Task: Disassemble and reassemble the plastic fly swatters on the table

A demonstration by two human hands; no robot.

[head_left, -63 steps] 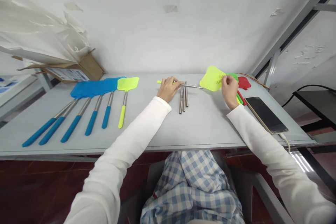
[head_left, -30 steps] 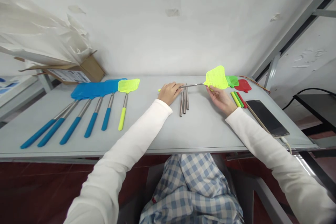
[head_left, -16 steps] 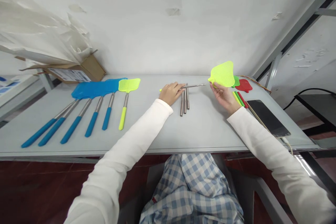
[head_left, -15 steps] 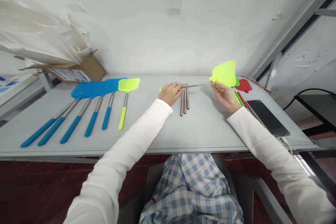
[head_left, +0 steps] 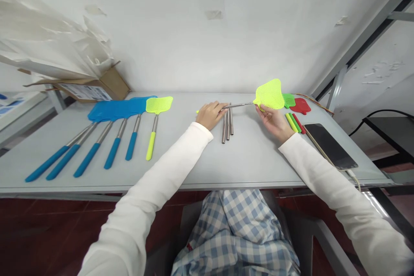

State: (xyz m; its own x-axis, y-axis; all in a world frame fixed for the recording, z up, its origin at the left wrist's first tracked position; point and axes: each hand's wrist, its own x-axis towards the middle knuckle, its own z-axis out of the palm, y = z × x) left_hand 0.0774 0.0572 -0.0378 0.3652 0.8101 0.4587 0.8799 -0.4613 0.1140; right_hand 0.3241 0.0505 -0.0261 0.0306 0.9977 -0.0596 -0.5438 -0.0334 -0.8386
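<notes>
My left hand point(head_left: 211, 114) is closed around a fly swatter handle, with a bit of its yellow-green grip showing at the far side. Out of that hand a thin metal rod point(head_left: 239, 105) points right. Its tip meets the neck of a yellow-green fly swatter head point(head_left: 269, 94), which my right hand point(head_left: 273, 121) pinches near its base. Whether the rod sits inside the neck cannot be made out. Just below the rod, several loose metal tubes point(head_left: 227, 127) lie side by side on the table.
Several blue fly swatters point(head_left: 93, 151) and one yellow-green fly swatter point(head_left: 154, 131) lie at left. On the right are a green head point(head_left: 289, 100), a red head point(head_left: 301, 105), coloured grips point(head_left: 295, 123) and a phone point(head_left: 330, 145). A cardboard box point(head_left: 113, 84) stands back left.
My right hand has brought the yellow-green head left and slightly down, closing the gap to the rod's tip. The left hand has stayed in place. More of the green head shows.
</notes>
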